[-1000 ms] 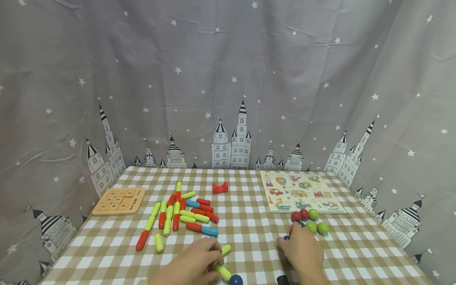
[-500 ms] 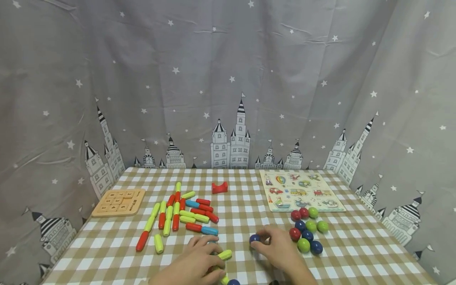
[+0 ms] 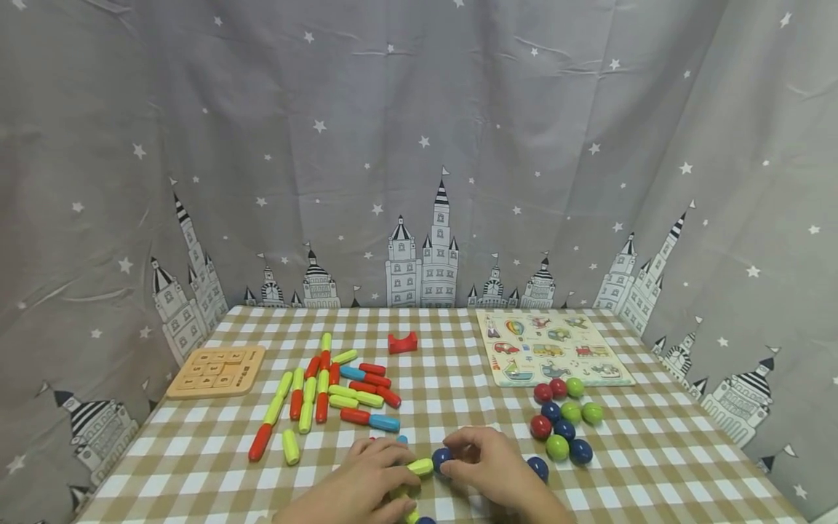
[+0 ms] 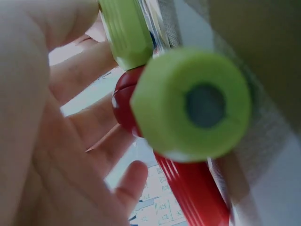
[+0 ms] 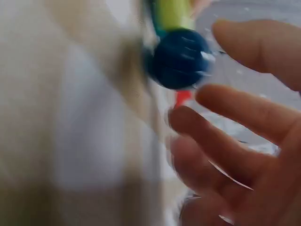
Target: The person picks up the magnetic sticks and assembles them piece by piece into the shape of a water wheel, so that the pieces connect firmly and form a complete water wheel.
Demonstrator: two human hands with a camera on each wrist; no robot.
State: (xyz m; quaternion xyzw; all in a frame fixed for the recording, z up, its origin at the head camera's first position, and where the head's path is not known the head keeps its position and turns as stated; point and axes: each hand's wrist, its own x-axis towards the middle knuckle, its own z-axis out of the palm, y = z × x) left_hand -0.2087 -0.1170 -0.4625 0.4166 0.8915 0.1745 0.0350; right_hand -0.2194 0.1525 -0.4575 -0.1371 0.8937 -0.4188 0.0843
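My left hand [image 3: 369,480] curls over a construction of yellow-green and red rods with a ball joint. In the left wrist view its fingers lie around a yellow-green rod [image 4: 126,33] and a red ball [image 4: 126,99]; a second yellow-green rod [image 4: 160,108] points its holed end at the camera. A red rod [image 4: 195,188] runs below. My right hand [image 3: 487,466] pinches a dark blue ball [image 3: 441,461] by its side, at the free end of a yellow-green rod [image 3: 420,467]. The left fingers hide much of the construction.
Several red, green and blue balls [image 3: 558,448] lie to the right, one blue ball [image 3: 538,469] close to my right wrist. Several coloured rods [image 3: 306,415] spread out at left. Behind are a number puzzle [image 3: 216,371], a red curved block [image 3: 402,343] and a picture board [image 3: 556,349].
My right hand has moved left from the ball group, bringing a blue ball up to the yellow-green rod's end. My left hand has stayed nearly in place over the construction.
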